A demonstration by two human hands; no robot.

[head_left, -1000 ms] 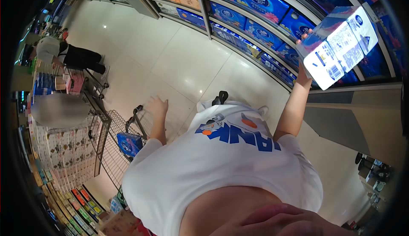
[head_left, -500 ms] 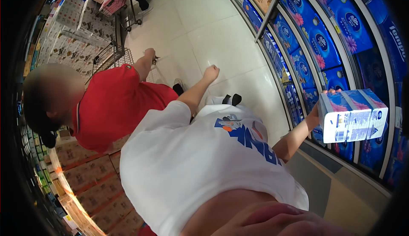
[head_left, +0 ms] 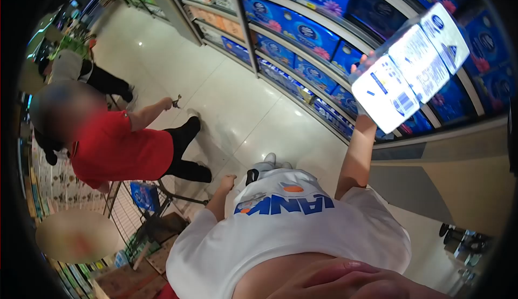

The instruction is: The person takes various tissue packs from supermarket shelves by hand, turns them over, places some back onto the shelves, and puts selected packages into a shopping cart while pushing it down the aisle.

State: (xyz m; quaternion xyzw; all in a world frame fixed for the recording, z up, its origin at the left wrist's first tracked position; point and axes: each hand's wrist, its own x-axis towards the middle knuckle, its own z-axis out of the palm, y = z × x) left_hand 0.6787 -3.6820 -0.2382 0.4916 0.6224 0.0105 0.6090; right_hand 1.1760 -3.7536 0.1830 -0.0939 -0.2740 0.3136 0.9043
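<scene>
A plastic-wrapped pack of blue and white tissue boxes (head_left: 413, 67) is raised at the right, its white printed side showing. My right hand (head_left: 362, 62) grips its near end; only the fingertips and wrist show, with the palm behind the pack. Behind it, shelves (head_left: 318, 64) hold rows of blue packs with pink flowers. Low beside my white shirt (head_left: 286, 218), my left hand (head_left: 229, 182) hangs with its fingers curled and nothing visible in them.
At the left, a person in a red shirt (head_left: 124, 142) stands near a wire cart (head_left: 121, 207) with a blue pack (head_left: 144, 195) in it. Another person (head_left: 102, 77) is farther back. Stacked cartons (head_left: 127, 283) are at the lower left.
The view has turned towards the shelves. My right hand and the pack appear higher and tilted. The person in red appears farther left, and the cart now shows at lower left.
</scene>
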